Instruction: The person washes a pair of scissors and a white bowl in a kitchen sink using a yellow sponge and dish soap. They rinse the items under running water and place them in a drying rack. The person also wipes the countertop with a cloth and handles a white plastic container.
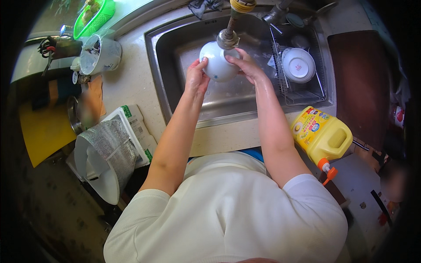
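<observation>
Between my hands, over the stainless steel sink, is a white ceramic bowl with a small blue mark on its outside. My left hand grips the bowl's left side, thumb on the outer wall. On the right side my right hand holds it, with the thumb near the rim. Just above the bowl hangs the faucet head, hiding part of its far edge. Both forearms look wet. Whether water is running I cannot tell.
A wire dish rack in the sink's right side holds upturned white bowls. A yellow detergent jug with an orange pump lies by the front right edge. To the left are a clear plastic tub, a green basket and a foil-covered package.
</observation>
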Tool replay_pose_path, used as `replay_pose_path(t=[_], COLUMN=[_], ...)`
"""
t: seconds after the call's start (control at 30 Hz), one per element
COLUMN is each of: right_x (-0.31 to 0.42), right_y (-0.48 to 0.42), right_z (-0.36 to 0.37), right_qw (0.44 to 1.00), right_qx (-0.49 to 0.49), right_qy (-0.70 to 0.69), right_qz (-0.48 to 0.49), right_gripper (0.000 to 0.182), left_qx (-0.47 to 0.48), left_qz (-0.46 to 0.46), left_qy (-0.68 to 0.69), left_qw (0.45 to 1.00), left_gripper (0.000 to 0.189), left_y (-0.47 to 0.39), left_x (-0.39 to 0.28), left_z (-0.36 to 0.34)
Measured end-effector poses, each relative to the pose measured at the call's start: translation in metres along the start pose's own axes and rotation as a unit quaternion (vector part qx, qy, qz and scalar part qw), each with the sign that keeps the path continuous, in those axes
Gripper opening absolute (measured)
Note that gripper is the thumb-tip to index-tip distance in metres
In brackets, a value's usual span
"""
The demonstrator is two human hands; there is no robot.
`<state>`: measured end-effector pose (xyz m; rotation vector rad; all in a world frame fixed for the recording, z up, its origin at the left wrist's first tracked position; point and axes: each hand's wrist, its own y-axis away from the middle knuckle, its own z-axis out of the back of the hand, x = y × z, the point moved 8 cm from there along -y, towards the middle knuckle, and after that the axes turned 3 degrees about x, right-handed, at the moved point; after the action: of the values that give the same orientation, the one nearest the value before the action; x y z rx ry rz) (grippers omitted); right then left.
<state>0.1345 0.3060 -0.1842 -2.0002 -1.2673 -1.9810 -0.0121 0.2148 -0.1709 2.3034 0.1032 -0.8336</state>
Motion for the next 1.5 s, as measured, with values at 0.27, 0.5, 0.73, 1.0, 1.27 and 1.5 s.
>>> replay_pose_path(t=[0.27,0.5,0.73,1.0,1.27,1.5], right_x=[-0.05,-0.059,-0.018,0.051,0.081,0.003], right_y=[-0.014,0.018,0.04,0.005,-0.023,-0.055], right_z=[0.025,0.047,0.065,0.026,-0.026,0.016], right_qw=[0.958,0.849,0.892,0.859,0.877,0.976], right_qx=[-0.155,-0.401,-0.446,-0.272,-0.226,-0.185], right_qy=[-0.237,-0.34,-0.03,0.423,0.38,-0.01], right_qz=[-0.05,0.046,0.069,0.096,0.188,0.114], right_gripper=[0.082,0.06,0.051,0.042,0.031,0.042], left_qx=[0.049,0.029,-0.022,0.014,-0.081,-0.226], left_qz=[0.005,0.108,-0.038,-0.215,-0.123,-0.047], left_qy=[0.052,0.093,-0.26,-0.646,-0.243,0.138], left_qw=[0.997,0.989,0.965,0.732,0.959,0.963], left_gripper=[0.028,0.04,0.033,0.032,0.042,0.04], left_y=[-0.009,-0.047,-0.126,-0.084,-0.091,-0.057], left_x=[0.01,0.074,0.061,0.022,0.001,0.025], left_z=[0.0,-0.001,-0.004,-0.081,0.009,0.046])
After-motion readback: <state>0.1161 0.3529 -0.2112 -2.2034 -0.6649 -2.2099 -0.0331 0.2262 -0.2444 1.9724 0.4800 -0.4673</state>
